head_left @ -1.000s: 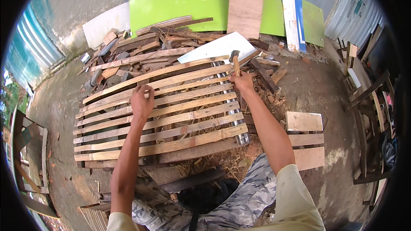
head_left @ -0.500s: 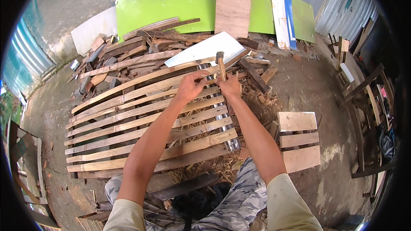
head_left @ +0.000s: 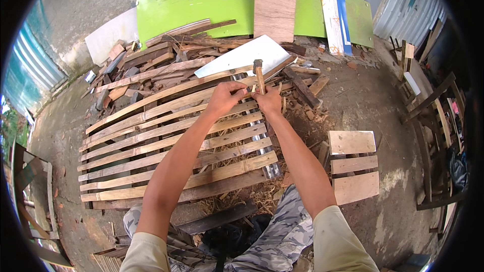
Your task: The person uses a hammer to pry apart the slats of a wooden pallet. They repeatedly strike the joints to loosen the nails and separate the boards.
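My right hand (head_left: pixel 268 101) is closed around a hammer (head_left: pixel 259 76), its wooden handle standing up and its dark metal head at the top. Close beside it, my left hand (head_left: pixel 226 98) has its fingers pinched together near the right ends of the slats. What those fingers hold is too small to name. Both hands are over a rack of pale bamboo slats (head_left: pixel 174 122), laid side by side with gaps. Under the slats' right ends runs a dark, silvery-streaked crosspiece (head_left: pixel 271 170); my hands hide part of its upper end.
Scrap wood (head_left: pixel 151 59) is heaped beyond the rack, with a white sheet (head_left: pixel 252 56) on it. A green panel (head_left: pixel 201 7) leans behind. To the right lies a small slatted wooden piece (head_left: pixel 354 156). Wooden frames (head_left: pixel 438 106) line the right side.
My left hand has moved slightly right, bringing its fingers closer to my right hand. The hammer is still held in my right hand, and the view has shifted a little.
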The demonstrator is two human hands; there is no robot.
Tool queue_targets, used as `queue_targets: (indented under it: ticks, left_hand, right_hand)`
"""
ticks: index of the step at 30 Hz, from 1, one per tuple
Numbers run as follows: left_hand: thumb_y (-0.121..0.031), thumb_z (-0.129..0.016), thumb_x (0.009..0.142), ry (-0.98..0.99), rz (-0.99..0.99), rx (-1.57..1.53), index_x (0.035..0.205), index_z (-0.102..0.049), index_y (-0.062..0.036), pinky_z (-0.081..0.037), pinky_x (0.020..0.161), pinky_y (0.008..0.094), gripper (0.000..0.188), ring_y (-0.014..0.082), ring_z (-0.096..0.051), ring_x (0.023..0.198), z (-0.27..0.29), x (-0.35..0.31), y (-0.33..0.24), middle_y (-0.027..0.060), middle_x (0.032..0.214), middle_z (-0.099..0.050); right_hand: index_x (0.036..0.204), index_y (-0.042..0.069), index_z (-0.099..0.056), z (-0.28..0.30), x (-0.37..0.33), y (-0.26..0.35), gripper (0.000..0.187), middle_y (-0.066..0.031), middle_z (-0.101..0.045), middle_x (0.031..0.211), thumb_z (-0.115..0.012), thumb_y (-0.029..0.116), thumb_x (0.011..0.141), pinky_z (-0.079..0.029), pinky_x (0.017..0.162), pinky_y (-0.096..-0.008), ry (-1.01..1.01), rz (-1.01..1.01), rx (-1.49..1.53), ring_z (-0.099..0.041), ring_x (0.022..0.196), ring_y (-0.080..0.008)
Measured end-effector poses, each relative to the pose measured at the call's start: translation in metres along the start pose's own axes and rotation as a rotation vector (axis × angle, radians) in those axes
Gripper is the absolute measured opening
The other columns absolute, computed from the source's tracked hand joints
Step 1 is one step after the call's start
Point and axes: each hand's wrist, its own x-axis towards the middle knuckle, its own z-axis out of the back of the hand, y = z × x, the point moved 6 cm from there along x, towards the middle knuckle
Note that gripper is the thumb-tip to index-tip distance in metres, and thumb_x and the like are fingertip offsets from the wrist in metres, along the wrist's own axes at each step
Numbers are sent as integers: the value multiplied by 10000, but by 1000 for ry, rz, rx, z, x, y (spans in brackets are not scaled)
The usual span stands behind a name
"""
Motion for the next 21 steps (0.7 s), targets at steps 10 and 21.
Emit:
queue_targets:
  ticks: [10, 21]
  left_hand:
    - [-301, -751, 898, -130, 0, 169, 1097, -766, -30, -526, 867, 344, 337, 221, -704, 907, 3, 13, 6, 158, 1031, -761]
    - [-290, -732, 910, -98, -14, 228, 1091, -773, -68, -533, 795, 331, 289, 201, -716, 833, -3, 5, 18, 144, 1016, -767]
  right_hand:
    - [998, 25, -727, -2, 2, -1, 349, -153, -739, 886, -823, 260, 758, -528, 781, -378, 19, 10, -1, -708, 823, -262]
    - [1012, 51, -732, 0, 0, -2, 338, -120, -738, 856, -822, 266, 767, -535, 734, -371, 16, -21, -2, -701, 754, -223]
